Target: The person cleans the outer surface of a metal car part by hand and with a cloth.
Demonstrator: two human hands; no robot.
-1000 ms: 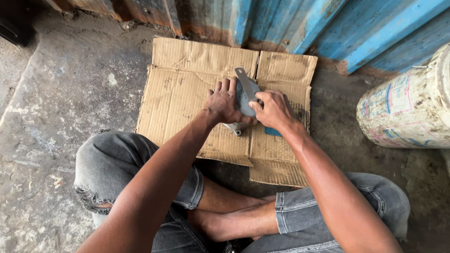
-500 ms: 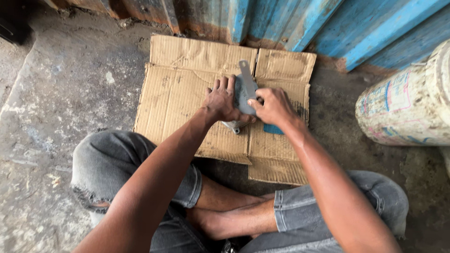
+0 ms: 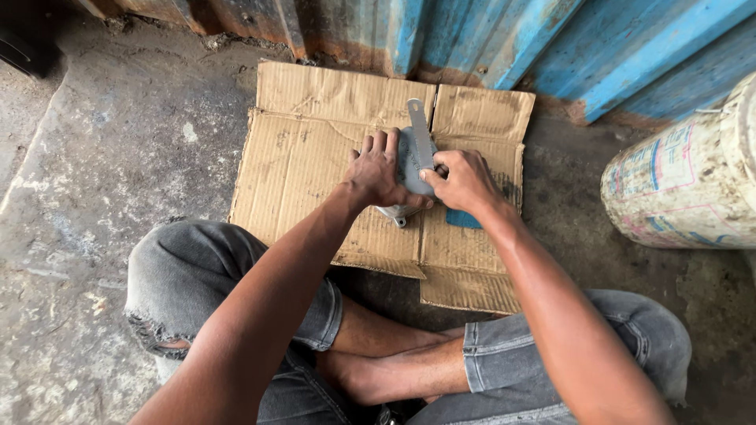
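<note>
A: Grey metal: a flat, rounded part is lying on the flattened cardboard sheet, which is spread over the concrete floor in front of the blue corrugated wall.

B: And the hands?

A: The left hand is pressing down on the part's near-left side, fingers spread flat over it, pinning rather than gripping. The right hand is closing around one end of a narrow metal strip tool, whose far end is sticking out past the part toward the wall.

B: How far along is the work looking?

A: Judged from this view, it is in mid-course: the strip is lying across the part's face, and no debris or removed piece is showing on the cardboard. What the strip is doing to the surface cannot be told. A blue patch is lying just beside the right wrist, and a pale printed drum is standing well apart at right.
</note>
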